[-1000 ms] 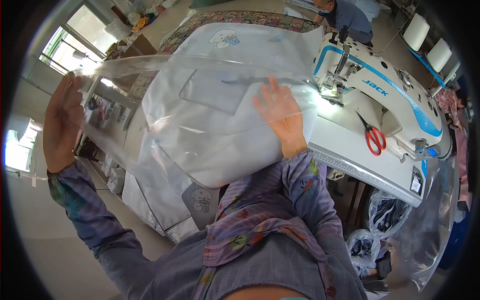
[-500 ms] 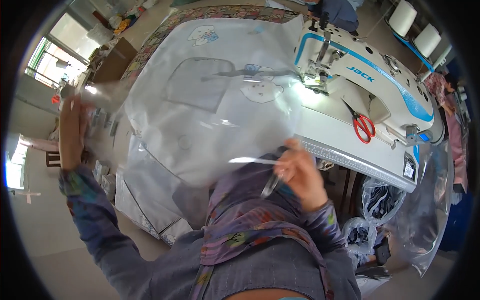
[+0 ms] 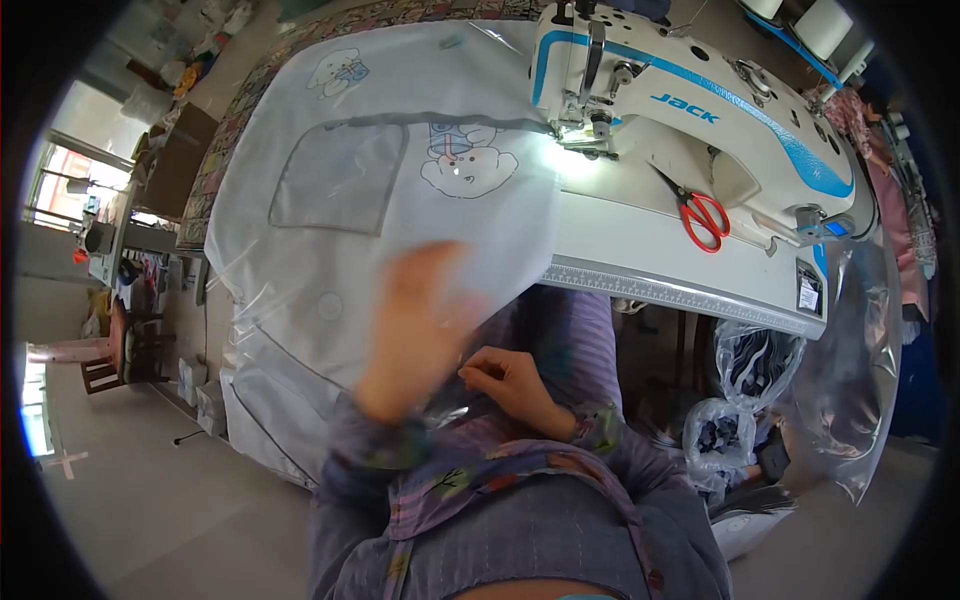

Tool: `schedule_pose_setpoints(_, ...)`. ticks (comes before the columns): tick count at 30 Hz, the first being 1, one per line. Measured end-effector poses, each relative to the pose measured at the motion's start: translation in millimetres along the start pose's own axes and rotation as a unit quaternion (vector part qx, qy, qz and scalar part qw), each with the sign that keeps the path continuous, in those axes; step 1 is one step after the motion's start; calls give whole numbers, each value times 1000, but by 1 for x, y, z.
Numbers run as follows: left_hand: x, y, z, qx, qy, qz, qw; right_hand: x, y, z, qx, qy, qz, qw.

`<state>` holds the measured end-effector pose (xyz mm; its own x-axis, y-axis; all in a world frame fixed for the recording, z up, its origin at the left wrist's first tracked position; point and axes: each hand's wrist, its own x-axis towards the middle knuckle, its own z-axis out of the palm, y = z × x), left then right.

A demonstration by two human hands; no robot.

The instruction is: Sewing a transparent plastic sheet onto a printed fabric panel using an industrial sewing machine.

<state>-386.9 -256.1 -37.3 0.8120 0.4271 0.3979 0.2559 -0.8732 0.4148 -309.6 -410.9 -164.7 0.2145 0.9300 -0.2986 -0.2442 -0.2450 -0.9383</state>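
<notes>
Left hand (image 3: 420, 325) blurred over white sheet (image 3: 285, 270), grip unclear; right hand (image 3: 512, 384) curled low, hold unclear. Sheet lies lengthwise near-to-far.

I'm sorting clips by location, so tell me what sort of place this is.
Most likely a sewing workshop: there's a sewing machine, white thread cones behind it, and a printed sheet spread beside it.

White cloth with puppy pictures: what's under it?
A patterned cloth peeks out past the far-left edge of the white cloth. Whatever lies beneath its middle is covered, so I can't tell.
</notes>
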Motion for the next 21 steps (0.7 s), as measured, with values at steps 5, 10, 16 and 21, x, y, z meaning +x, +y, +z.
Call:
schedule_pose_setpoints(5,23,12,78,72,-110,-21,991,-13,-27,-18,-34,9,-222,974)
schedule_pose_setpoints(10,32,14,63,66,-115,-1,991,28,14,-74,-83,116,-224,964)
schedule_pose_setpoints(16,27,22,86,66,-113,30,991,55,25,-38,25,152,-202,967)
schedule_pose_setpoints(21,20,23,78,123,-130,14,984,-9,10,-21,-21,96,-141,985)
